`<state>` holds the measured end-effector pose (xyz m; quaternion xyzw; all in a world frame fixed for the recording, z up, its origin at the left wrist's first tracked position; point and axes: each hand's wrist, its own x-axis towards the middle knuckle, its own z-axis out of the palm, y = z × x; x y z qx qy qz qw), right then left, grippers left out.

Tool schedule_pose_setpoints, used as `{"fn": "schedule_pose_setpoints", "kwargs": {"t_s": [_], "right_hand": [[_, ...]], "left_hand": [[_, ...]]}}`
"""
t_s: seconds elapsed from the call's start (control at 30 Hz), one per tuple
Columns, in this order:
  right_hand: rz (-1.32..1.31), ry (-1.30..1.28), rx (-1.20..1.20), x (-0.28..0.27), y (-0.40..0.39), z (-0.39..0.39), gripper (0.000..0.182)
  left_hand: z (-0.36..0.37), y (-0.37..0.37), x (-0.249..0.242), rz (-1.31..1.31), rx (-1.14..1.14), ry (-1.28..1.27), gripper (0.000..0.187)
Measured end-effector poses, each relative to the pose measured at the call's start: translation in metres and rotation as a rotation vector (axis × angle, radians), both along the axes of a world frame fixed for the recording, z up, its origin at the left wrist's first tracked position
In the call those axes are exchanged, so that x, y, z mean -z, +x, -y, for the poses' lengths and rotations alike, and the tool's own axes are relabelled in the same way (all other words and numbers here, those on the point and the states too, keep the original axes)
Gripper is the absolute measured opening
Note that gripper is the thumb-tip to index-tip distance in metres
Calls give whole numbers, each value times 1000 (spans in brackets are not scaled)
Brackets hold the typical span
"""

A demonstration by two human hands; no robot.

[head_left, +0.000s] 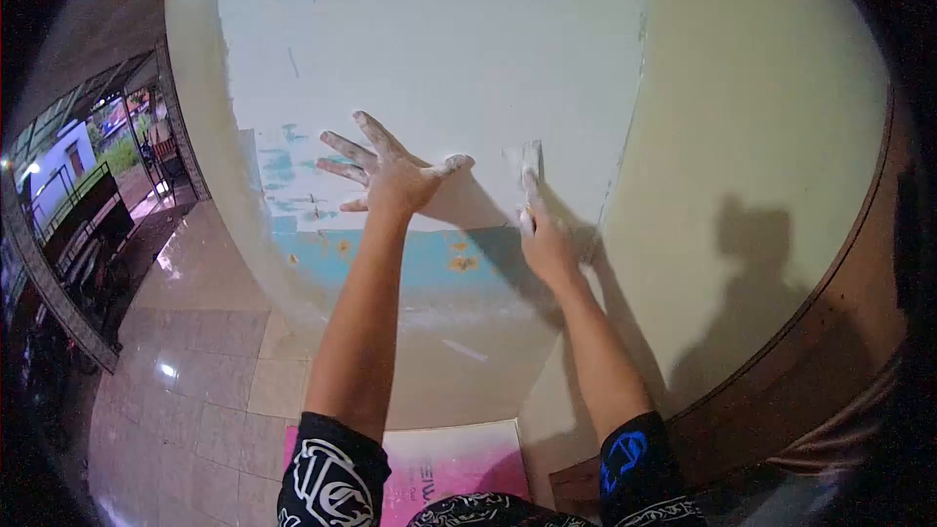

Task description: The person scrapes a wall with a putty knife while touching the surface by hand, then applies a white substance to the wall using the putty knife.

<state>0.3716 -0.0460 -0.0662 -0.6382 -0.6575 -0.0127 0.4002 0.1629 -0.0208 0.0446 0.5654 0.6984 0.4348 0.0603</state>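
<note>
Chalky putty — flat scraper (528,168) on wall (429,49).

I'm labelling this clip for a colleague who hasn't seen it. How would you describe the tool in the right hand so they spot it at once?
Start at the wide white plastered wall patch on the cream wall. Near its lower right edge, the right hand presses a small flat putty scraper against the wall. It is the only tool there: the left hand beside it lies spread and bare on the plaster.

The left hand (390,176) lies flat on the wall (429,39), fingers spread. Just beside it, the right hand (547,244) presses a scraper (525,164) against the wall, near its corner edge.
</note>
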Motion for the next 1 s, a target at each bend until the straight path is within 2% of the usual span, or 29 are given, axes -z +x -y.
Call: {"fn": "schedule_pose_setpoints", "kwargs": {"t_s": [0.07,0.17,0.23,0.3,0.4,0.47,0.57,0.63,0.7,0.77,0.8,0.97,1.0], "right_hand": [[-53,141,28,-31,6,-12,37],[-130,112,48,-16,9,-15,32],[-78,143,75,21,8,-8,33],[-64,46,14,31,17,-5,33],[-73,109,29,-21,23,-9,34],[-15,195,85,-36,31,-14,34],[2,132,97,-4,35,6,32],[-38,174,63,14,35,3,33],[121,159,130,2,43,1,34],[101,190,128,-45,37,13,36],[125,175,149,-51,40,7,37],[81,209,113,-4,41,13,41],[73,333,88,-5,41,10,40]], "left_hand": [[-4,2,0,-3,13,25,164],[-14,0,9,-19,13,87,168],[-12,-1,7,-10,16,68,168],[-9,2,3,-8,-7,64,168],[-9,2,7,-14,-12,71,169],[-10,2,6,-14,-12,79,168],[-16,-2,12,-41,-11,75,168],[-20,-2,16,-59,-3,183,169],[-15,-1,13,-37,7,149,169],[-12,0,9,-22,21,121,169],[-12,0,8,-31,8,120,168],[-6,2,9,-20,6,86,167],[-5,3,5,-7,12,79,166]]}}
